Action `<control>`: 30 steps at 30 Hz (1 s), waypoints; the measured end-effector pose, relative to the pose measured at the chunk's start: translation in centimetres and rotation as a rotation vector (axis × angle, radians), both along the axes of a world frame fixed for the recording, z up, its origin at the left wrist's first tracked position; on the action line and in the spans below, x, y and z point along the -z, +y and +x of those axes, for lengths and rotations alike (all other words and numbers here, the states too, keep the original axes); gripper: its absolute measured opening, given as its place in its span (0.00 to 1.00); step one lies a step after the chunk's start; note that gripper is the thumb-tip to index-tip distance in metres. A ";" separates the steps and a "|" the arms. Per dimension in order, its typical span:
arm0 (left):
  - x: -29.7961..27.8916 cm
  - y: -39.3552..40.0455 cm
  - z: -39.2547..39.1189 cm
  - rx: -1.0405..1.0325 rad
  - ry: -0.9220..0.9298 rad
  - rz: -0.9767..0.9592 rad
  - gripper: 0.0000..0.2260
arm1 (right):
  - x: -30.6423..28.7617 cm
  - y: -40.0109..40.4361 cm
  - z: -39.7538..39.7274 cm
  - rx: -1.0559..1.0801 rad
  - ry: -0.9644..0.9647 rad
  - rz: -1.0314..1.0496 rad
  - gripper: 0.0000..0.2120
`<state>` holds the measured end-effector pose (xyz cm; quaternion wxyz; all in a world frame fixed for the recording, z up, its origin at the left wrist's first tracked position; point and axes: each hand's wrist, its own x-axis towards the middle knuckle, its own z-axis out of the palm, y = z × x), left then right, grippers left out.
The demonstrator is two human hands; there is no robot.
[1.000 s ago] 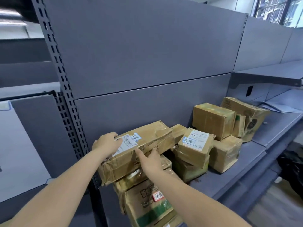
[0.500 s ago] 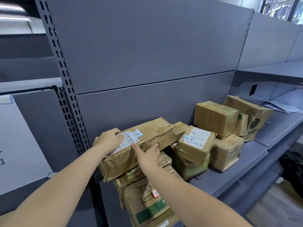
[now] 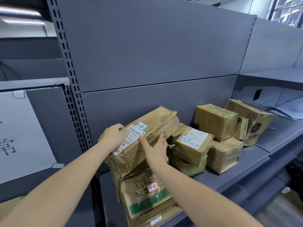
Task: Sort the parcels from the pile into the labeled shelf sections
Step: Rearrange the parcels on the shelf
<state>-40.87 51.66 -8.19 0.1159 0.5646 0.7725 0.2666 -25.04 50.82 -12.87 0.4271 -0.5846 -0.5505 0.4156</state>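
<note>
A long, crumpled brown parcel point(image 3: 157, 122) with a white barcode label lies tilted on top of the pile at the left end of the grey shelf point(image 3: 229, 176). My left hand point(image 3: 113, 136) grips its left end, fingers over the label. My right hand point(image 3: 155, 149) holds its front face, thumb up along the edge. Under it sits a printed box point(image 3: 144, 194) with a red-edged sticker. To the right leans a smaller parcel point(image 3: 191, 145) with a blue-marked label.
Further right on the shelf stand three more brown boxes point(image 3: 214, 120), point(image 3: 224, 154), point(image 3: 252, 118). A perforated upright point(image 3: 72, 79) borders the bay on the left. Beyond it hangs a white sign point(image 3: 24, 136) with handwritten characters. Grey envelopes point(image 3: 288, 112) lie at far right.
Both hands stay on the long parcel, which has moved slightly toward the back panel. My right hand has slid a little along its front face.
</note>
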 end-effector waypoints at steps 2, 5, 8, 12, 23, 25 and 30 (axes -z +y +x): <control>-0.1 -0.5 0.9 -0.026 -0.045 0.023 0.12 | 0.0 0.0 1.1 -0.010 0.003 0.018 0.49; -0.1 -1.2 2.6 -0.049 -0.084 0.040 0.11 | 0.0 -0.1 3.0 -0.028 0.029 0.047 0.48; 0.1 -2.0 4.4 -0.043 -0.130 0.022 0.12 | 0.1 -0.2 5.2 -0.051 0.066 0.077 0.45; 0.4 -3.2 6.9 -0.027 -0.206 0.001 0.13 | 0.2 -0.2 8.0 -0.088 0.080 0.063 0.40; 1.8 -7.0 14.4 0.026 -0.348 0.035 0.08 | 0.2 -1.0 13.6 -0.102 0.160 0.041 0.21; 2.1 -7.4 15.1 0.039 -0.399 0.046 0.06 | 0.5 -1.0 14.5 -0.130 0.176 0.046 0.16; 2.9 -8.4 17.0 0.092 -0.515 0.103 0.16 | 1.1 -1.4 15.5 -0.205 0.219 0.059 0.19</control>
